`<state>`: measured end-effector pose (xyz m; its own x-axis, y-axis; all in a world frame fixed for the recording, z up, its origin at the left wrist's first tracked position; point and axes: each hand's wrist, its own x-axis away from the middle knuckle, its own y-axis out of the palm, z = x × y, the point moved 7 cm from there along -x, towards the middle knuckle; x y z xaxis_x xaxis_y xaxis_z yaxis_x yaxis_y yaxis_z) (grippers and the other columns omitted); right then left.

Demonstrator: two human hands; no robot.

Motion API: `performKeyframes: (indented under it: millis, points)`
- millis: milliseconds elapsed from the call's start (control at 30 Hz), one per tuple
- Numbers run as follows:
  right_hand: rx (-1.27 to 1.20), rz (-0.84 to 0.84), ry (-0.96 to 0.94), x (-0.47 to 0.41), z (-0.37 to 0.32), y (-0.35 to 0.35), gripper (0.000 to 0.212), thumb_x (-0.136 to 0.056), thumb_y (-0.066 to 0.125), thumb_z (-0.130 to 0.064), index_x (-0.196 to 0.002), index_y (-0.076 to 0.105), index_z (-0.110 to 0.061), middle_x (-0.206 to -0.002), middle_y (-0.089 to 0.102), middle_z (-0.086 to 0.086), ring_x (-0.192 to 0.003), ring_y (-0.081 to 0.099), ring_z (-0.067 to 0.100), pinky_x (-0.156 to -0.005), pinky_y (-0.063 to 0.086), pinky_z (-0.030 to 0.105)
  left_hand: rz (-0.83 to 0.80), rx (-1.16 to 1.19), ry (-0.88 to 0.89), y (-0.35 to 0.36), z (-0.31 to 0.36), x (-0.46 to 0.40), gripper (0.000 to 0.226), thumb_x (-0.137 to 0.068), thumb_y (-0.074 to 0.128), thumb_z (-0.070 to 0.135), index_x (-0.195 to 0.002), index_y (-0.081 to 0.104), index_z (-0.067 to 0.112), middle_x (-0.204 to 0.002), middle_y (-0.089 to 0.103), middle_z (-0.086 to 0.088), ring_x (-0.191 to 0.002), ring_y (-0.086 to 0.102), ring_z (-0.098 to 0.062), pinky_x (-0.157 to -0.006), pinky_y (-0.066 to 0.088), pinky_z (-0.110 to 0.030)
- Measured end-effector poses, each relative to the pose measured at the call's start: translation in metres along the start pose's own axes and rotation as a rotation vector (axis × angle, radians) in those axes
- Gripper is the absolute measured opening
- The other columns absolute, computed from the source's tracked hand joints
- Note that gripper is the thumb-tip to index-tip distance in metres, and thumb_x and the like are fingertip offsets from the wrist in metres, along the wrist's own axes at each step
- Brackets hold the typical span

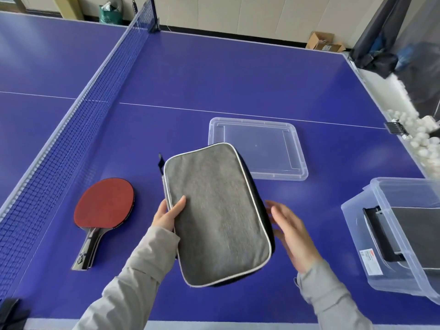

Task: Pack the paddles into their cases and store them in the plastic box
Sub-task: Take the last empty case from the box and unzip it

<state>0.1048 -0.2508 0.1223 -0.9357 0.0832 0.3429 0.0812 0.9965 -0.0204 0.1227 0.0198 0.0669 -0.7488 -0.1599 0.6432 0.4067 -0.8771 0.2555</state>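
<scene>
A grey paddle case (216, 213) with white piping is held above the blue table. My left hand (166, 214) grips its left edge, thumb on the grey face. My right hand (291, 232) is beside the case's right edge with fingers spread and relaxed; whether it touches the case I cannot tell. A red-faced paddle (103, 203) lies flat on the table to the left, handle pointing toward me. The clear plastic box (402, 234) stands at the right with a dark case (414, 225) inside it.
The box's clear lid (258, 148) lies flat behind the grey case. The net (78, 129) runs along the left. A trough of white balls (421, 139) sits at the table's right edge. A dark object (12, 313) is at the near left corner.
</scene>
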Motion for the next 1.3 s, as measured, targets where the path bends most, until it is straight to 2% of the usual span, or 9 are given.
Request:
performKeyframes:
  millis: [200, 333, 400, 500, 667, 800, 967, 1167, 1300]
  points:
    - [-0.181, -0.245, 0.165, 0.013, 0.006, 0.024, 0.044, -0.085, 0.05, -0.044, -0.109, 0.066, -0.011, -0.105, 0.07, 0.005, -0.094, 0.065, 0.015, -0.074, 0.05, 0.026, -0.06, -0.07, 0.046, 0.022, -0.001, 0.002, 0.031, -0.082, 0.066, 0.035, -0.112, 0.061, 0.028, -0.084, 0.073, 0.009, -0.084, 0.065, -0.018, -0.058, 0.052, -0.027]
    - [-0.13, -0.15, 0.02, 0.013, -0.001, 0.029, 0.025, -0.095, 0.049, -0.027, -0.103, 0.067, -0.012, -0.104, 0.071, 0.008, -0.097, 0.064, 0.018, -0.082, 0.05, 0.03, 0.13, -0.446, 0.151, 0.027, 0.005, -0.002, 0.075, -0.084, 0.067, 0.036, -0.146, 0.027, 0.03, -0.135, 0.044, -0.002, -0.126, 0.043, -0.025, -0.104, 0.038, -0.041]
    - [0.047, -0.052, -0.087, 0.014, -0.003, 0.032, 0.02, -0.098, 0.047, -0.022, -0.102, 0.067, -0.018, -0.099, 0.073, 0.001, -0.094, 0.065, 0.013, -0.083, 0.05, 0.024, 0.099, -0.505, 0.196, 0.043, 0.003, 0.007, 0.076, -0.083, 0.067, 0.04, -0.146, 0.026, 0.033, -0.147, 0.029, -0.003, -0.134, 0.032, -0.02, -0.112, 0.028, -0.038]
    - [0.231, 0.022, -0.22, 0.021, -0.002, 0.049, 0.023, -0.097, 0.05, -0.018, -0.104, 0.063, -0.035, -0.1, 0.071, -0.011, -0.094, 0.065, 0.005, -0.079, 0.049, 0.015, -0.151, -0.42, 0.168, 0.084, -0.018, 0.028, 0.067, -0.083, 0.064, 0.045, -0.141, 0.03, 0.042, -0.146, 0.034, 0.0, -0.126, 0.038, -0.011, -0.108, 0.03, -0.032]
    - [0.291, 0.011, -0.265, 0.031, 0.013, 0.074, 0.036, -0.097, 0.049, -0.018, -0.107, 0.058, -0.051, -0.107, 0.065, -0.023, -0.091, 0.064, 0.005, -0.074, 0.05, 0.014, -0.295, -0.383, 0.103, 0.097, -0.034, 0.043, 0.053, -0.091, 0.06, 0.029, -0.139, 0.039, 0.034, -0.118, 0.05, -0.029, -0.109, 0.055, -0.046, -0.096, 0.045, -0.057]
    - [0.322, 0.024, -0.269, 0.029, 0.016, 0.065, 0.028, -0.096, 0.051, -0.017, -0.11, 0.058, -0.04, -0.104, 0.068, -0.015, -0.091, 0.064, 0.005, -0.075, 0.048, 0.012, -0.356, -0.355, 0.157, 0.079, -0.022, 0.041, 0.03, -0.094, 0.055, 0.017, -0.124, 0.055, 0.017, -0.082, 0.065, 0.007, -0.074, 0.066, -0.013, -0.069, 0.054, -0.025]
    - [0.284, 0.097, -0.092, 0.011, 0.038, 0.017, 0.014, -0.094, 0.054, -0.017, -0.105, 0.063, -0.019, -0.098, 0.071, -0.003, -0.089, 0.066, 0.012, -0.081, 0.051, 0.026, -0.072, -0.356, 0.209, 0.002, -0.004, 0.008, 0.023, -0.086, 0.063, 0.002, -0.105, 0.064, 0.015, -0.086, 0.069, -0.004, -0.072, 0.067, -0.011, -0.068, 0.054, -0.02]
    - [0.4, 0.238, 0.108, -0.017, 0.09, -0.038, 0.014, -0.097, 0.048, -0.018, -0.098, 0.061, -0.013, -0.086, 0.064, 0.007, -0.079, 0.055, 0.026, -0.073, 0.046, 0.032, 0.163, -0.639, 0.159, -0.086, -0.01, -0.038, 0.038, -0.079, 0.066, -0.002, -0.108, 0.06, 0.022, -0.107, 0.065, -0.011, -0.09, 0.063, -0.029, -0.087, 0.052, -0.045]
    - [0.523, 0.312, 0.236, -0.03, 0.13, -0.056, 0.017, -0.096, 0.05, -0.02, -0.102, 0.06, -0.007, -0.094, 0.066, 0.013, -0.085, 0.055, 0.029, -0.072, 0.04, 0.032, 0.261, -0.701, 0.15, -0.107, -0.028, -0.06, 0.042, -0.08, 0.066, 0.0, -0.117, 0.06, 0.019, -0.107, 0.067, -0.01, -0.094, 0.063, -0.029, -0.091, 0.05, -0.041]
